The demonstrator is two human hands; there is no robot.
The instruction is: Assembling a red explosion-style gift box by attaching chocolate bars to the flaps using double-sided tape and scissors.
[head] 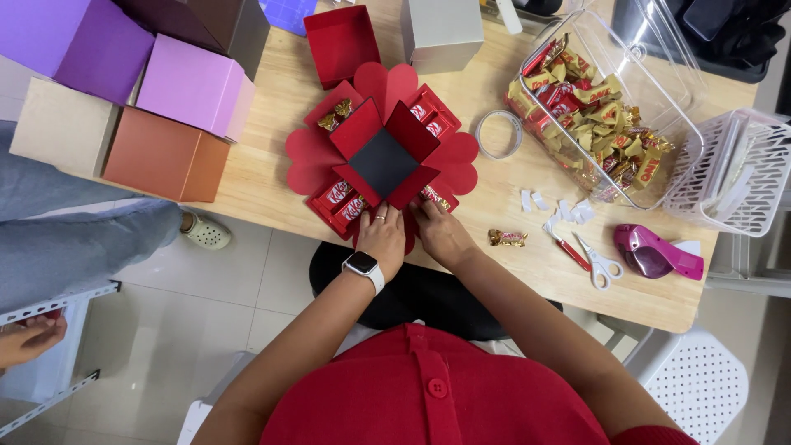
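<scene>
An unfolded red gift box (383,156) lies flat on the wooden table (511,272), its heart-shaped flaps spread out around a dark square centre. Small pockets on the flaps hold wrapped chocolates, red ones (344,202) at the near left and gold ones (336,114) at the far left. My left hand (381,235), with a ring and a white wristwatch, rests fingertips on the near flap. My right hand (441,231) touches the near right edge of the box beside a pocket. Neither hand visibly holds anything. A loose gold-wrapped chocolate (507,238) lies just right of my right hand.
A clear plastic tub (651,99) of wrapped chocolates sits right, beside a white basket (741,169). Scissors (597,264), a pink tape dispenser (655,251), tape ring (498,133) and paper scraps (564,210) lie nearby. Coloured boxes (165,152) stack left; a red lid (339,43) behind. Another person's leg (74,239) at left.
</scene>
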